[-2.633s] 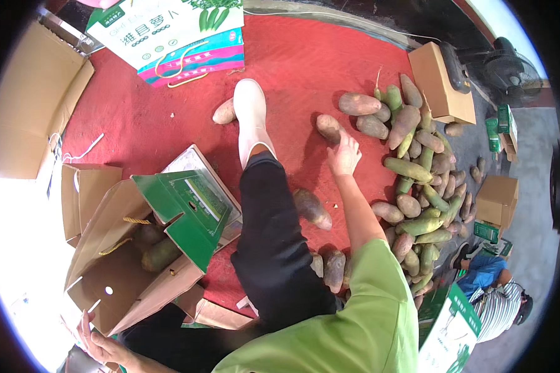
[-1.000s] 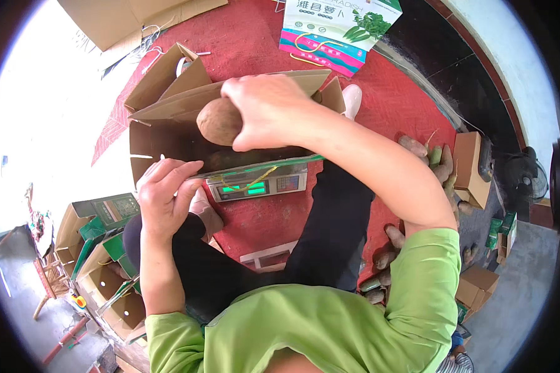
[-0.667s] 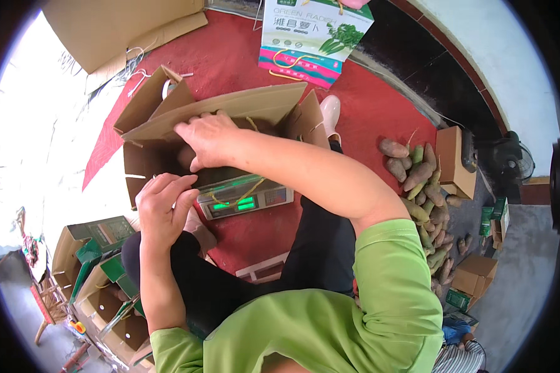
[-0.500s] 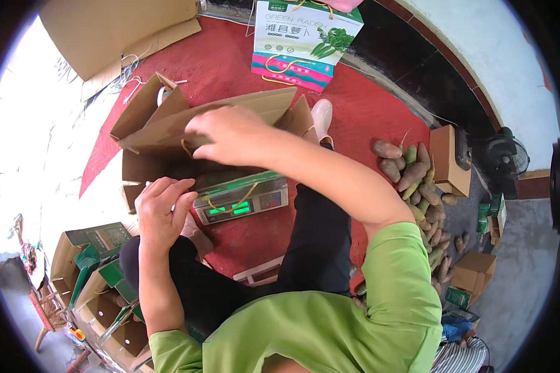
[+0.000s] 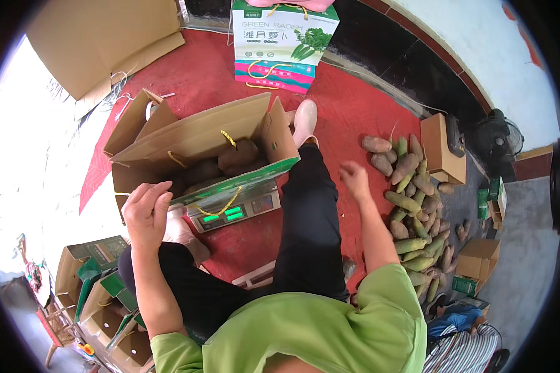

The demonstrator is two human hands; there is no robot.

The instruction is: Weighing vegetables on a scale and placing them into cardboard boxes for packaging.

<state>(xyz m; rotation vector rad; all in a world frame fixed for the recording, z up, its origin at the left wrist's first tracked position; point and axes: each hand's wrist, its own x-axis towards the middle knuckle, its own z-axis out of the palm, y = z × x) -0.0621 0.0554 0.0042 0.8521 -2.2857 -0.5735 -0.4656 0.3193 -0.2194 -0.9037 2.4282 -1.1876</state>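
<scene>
My left hand [image 5: 148, 214] is at the near left corner of an open cardboard box [image 5: 196, 124], fingers loosely bent and thumb a little apart; nothing shows in it. Several dark, rounded radishes [image 5: 239, 158] lie in the shaded inside of the box. Yellow cord handles [image 5: 229, 140] hang from its walls. Under the box's near side a scale [image 5: 236, 211] shows lit green displays. My right hand [image 5: 354, 180] is in the air over the red floor covering, left of a pile of green and brownish radishes [image 5: 410, 205]. Its fingers are slightly bent and it looks bare.
A white and green gift box [image 5: 283, 34] stands at the far side on a pink one. Cardboard boxes with green panels [image 5: 99, 273] are at lower left. A brown carton [image 5: 442, 149] and a black fan [image 5: 499, 138] stand right. A person in striped cloth [image 5: 463, 351] is at lower right.
My right hand has swung from above the box over to the right, near the radish pile, uncovering the box's inside. My left hand stays by the corner. The view has shifted slightly.
</scene>
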